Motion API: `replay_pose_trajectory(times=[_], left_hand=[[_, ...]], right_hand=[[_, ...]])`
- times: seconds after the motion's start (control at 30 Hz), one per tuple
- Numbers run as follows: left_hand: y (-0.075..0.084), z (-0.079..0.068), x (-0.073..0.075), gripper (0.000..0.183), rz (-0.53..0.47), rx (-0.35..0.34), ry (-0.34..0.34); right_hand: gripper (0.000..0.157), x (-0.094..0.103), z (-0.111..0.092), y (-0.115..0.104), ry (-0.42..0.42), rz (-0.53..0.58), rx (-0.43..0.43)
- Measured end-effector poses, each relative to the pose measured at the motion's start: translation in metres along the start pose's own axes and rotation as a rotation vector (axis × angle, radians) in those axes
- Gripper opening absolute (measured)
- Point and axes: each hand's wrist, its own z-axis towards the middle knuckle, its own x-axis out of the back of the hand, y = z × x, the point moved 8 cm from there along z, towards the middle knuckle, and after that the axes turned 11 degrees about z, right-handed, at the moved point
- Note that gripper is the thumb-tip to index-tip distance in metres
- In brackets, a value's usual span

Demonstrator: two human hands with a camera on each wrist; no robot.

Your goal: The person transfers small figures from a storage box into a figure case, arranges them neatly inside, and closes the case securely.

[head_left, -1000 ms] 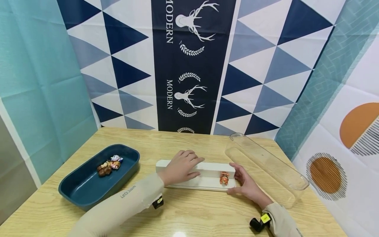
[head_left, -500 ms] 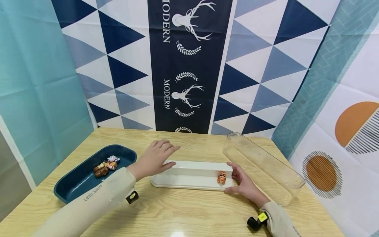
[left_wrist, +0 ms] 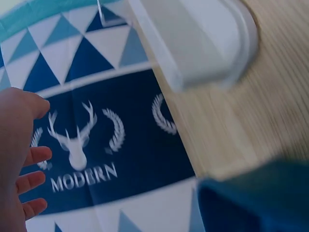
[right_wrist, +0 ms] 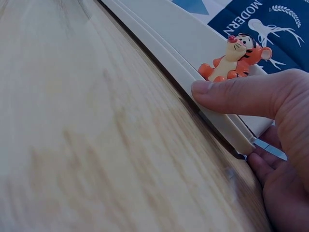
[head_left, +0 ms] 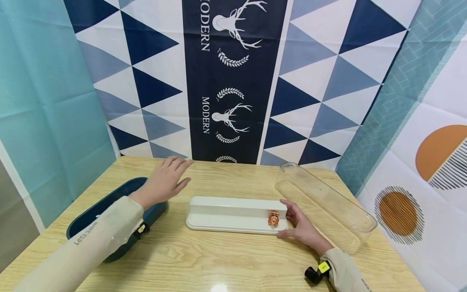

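A long white stepped display base (head_left: 230,223) lies on the table. On its lower step, at the right end, sits a small orange tiger figurine (head_left: 273,218), seen closer in the right wrist view as a striped tiger figurine (right_wrist: 236,60). My right hand (head_left: 304,228) grips that end of the base, thumb (right_wrist: 227,96) along the front edge and other fingers round the back. With nothing in it, my left hand (head_left: 162,180) is raised over the near right rim of the dark blue tray (head_left: 82,221), its fingers relaxed. My left arm hides most of the tray's inside.
A clear plastic cover (head_left: 328,202) lies slantwise on the wooden table (head_left: 204,259), right of the base. Patterned cloth (head_left: 230,81) hangs behind the table, with more cloth at both sides.
My left hand has moved left from above the white base to the blue tray, hiding the figurines that showed inside it. The right hand stays on the base.
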Motion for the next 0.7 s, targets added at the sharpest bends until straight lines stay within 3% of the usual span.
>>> replay_pose_trajectory(times=[0.3, 0.53, 0.7], left_hand=[[-0.052, -0.022, -0.01, 0.05, 0.062, 0.132, -0.055], [-0.076, -0.041, -0.02, 0.052, 0.075, 0.184, -0.112], [-0.09, -0.056, -0.038, 0.056, 0.099, 0.245, -0.228]], right_hand=[[0.1, 0.001, 0.001, 0.003, -0.009, 0.0, 0.014], [0.1, 0.001, 0.002, 0.004, -0.015, 0.004, 0.032], [0.101, 0.001, 0.003, 0.005, -0.012, 0.006, 0.035]])
